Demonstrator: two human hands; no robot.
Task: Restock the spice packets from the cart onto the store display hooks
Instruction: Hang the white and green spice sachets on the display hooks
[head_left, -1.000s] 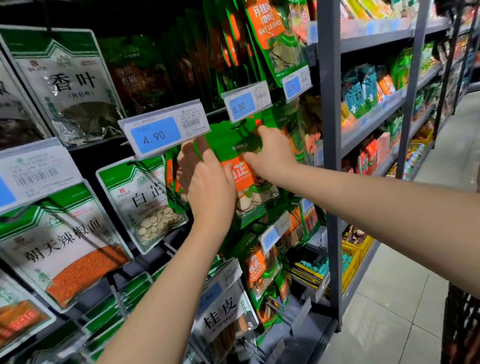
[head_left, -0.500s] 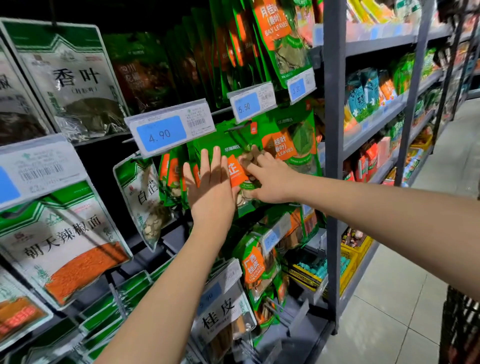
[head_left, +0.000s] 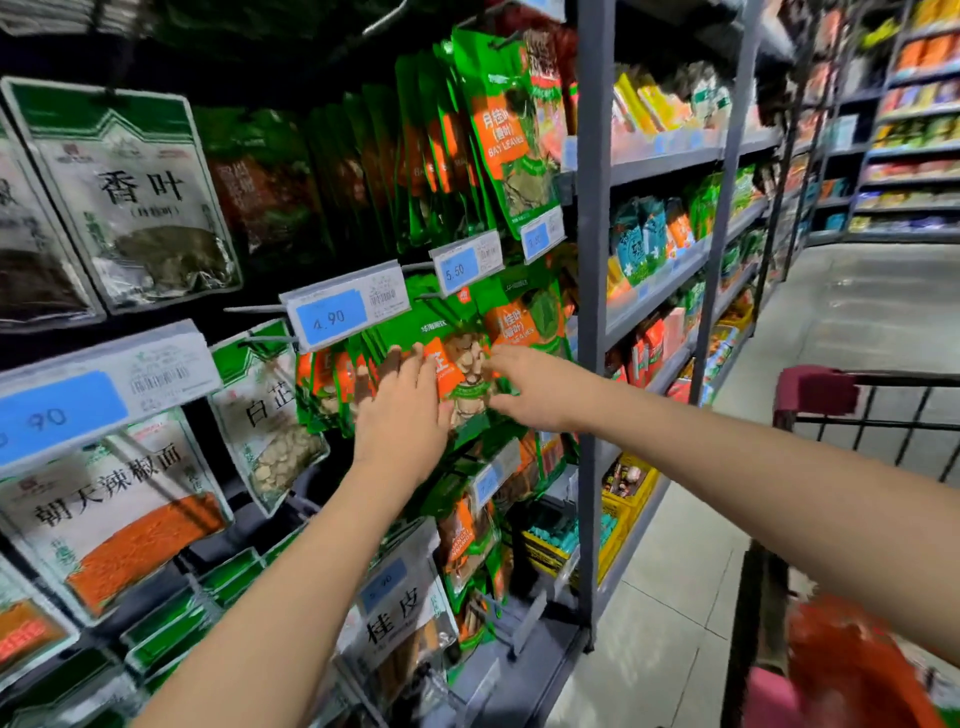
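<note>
While the left hand (head_left: 402, 410) lies flat on the hanging row, fingers (head_left: 415, 358) straight and together and pressing the green spice packets (head_left: 330, 384) back toward the rack, the right hand (head_left: 540, 392) comes in from the far side. Its fingertips (head_left: 493, 358) are spread and touch the right edge of the front packet (head_left: 462, 374). That packet hangs between my two sets of fingertips, just under the 4.90 price tag (head_left: 345, 312).

Motion blur there: can't tell if the right thumb and index actually pinch the edge or only brush it.

Handling read:
- Light, thin film pouch. Floppy, and it will swing on the hook at any nudge.
- Glossy surface, so a flat-finger push will likely slide. Pinch it, don't palm it.
- Loose slices look settled low, below the fingertips. The bottom is bulky and the top is flat.
- Not fragile, though hard squeezing could crush the contents.

Best hold, as I judge it: the sealed header strip above the fingertips, by the hang hole. It is the stiffest part and steers the hole onto the wire. The tag partly hides it.

Cart (head_left: 815, 389) sits behind the right forearm.
</note>
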